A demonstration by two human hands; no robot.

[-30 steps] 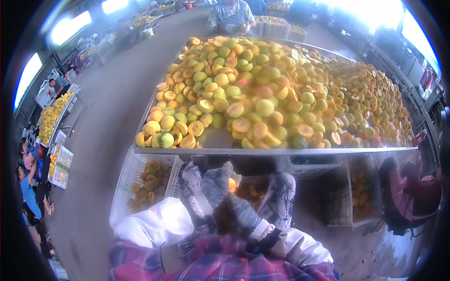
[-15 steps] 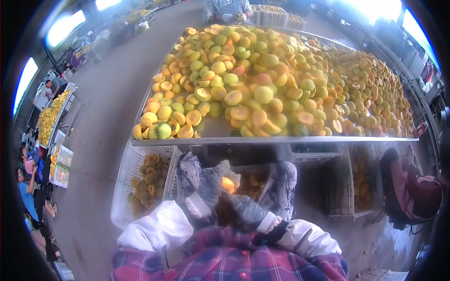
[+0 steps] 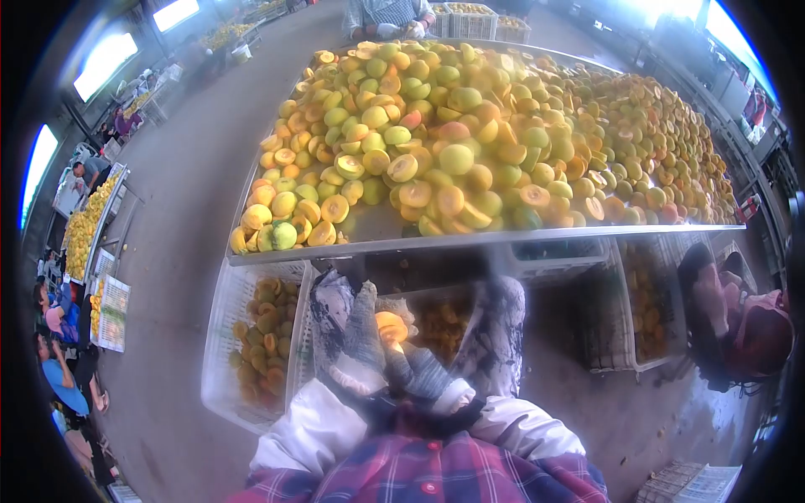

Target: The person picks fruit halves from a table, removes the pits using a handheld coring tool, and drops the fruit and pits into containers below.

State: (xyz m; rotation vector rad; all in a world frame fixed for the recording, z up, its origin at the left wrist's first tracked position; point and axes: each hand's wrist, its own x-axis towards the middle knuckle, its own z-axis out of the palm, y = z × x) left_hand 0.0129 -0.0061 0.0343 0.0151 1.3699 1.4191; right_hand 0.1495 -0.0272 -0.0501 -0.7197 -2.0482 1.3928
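Note:
Low in front of me, between my knees, both gloved hands are close together. My left hand (image 3: 359, 331), in a grey knit glove, is closed around a bright orange peach piece (image 3: 391, 325), with its fingers behind the fruit and one digit pointing up. My right hand (image 3: 422, 367), also in a grey glove, meets the peach from below right. Its fingers are curled, and what they hold, if anything, is hidden. Just beyond my hands stands a metal-edged table (image 3: 503, 237) heaped with halved yellow-green peaches (image 3: 457, 159), some cut side up.
A white crate (image 3: 220, 356) of peach halves stands left of my legs. Fruit also lies in a container (image 3: 444, 323) between my knees and in a crate (image 3: 625, 314) on the right. A dark red bag (image 3: 755, 335) is far right. Other people work across the table and along the left.
Both hands and the peach have shifted slightly left. More of the peach's orange surface now faces me, and a left digit stands up straighter. The whole view has tilted a little.

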